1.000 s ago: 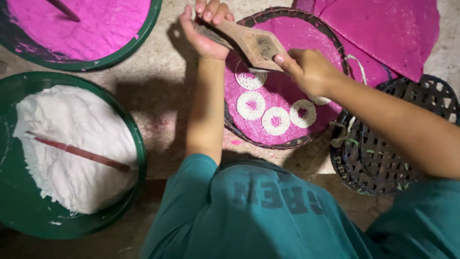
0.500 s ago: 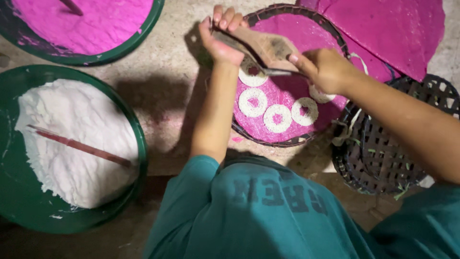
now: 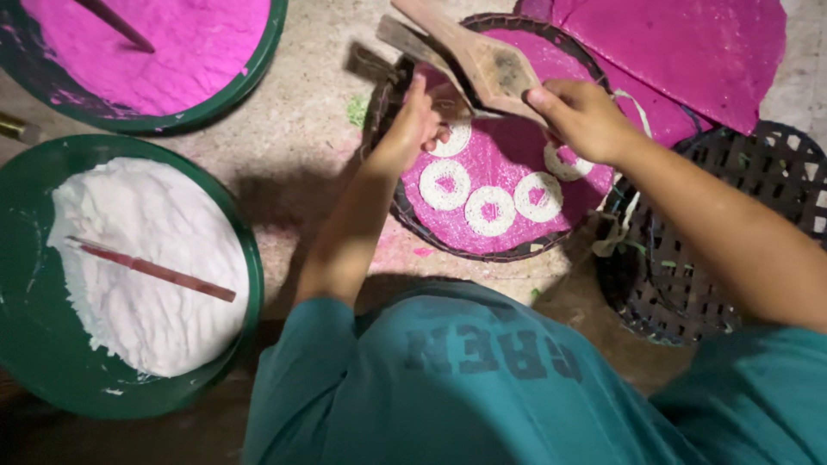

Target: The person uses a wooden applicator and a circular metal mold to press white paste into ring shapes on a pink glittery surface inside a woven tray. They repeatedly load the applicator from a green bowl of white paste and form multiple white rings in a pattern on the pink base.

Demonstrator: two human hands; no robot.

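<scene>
Left hand dropped onto tray; right hand grips wooden paddle.

A round green basin holds white powder with a thin red stick lying across it. Above it, another green basin holds pink powder. An empty dark woven basket sits at right.

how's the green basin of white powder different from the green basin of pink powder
The white-powder basin lies at lower left and shows almost whole; the pink-powder basin lies at upper left, cut off by the frame. The white heap leaves a wide bare green margin; the pink spreads nearly to the rim. Both are round, green, on the ground, each with a stick lying in its powder.
</scene>
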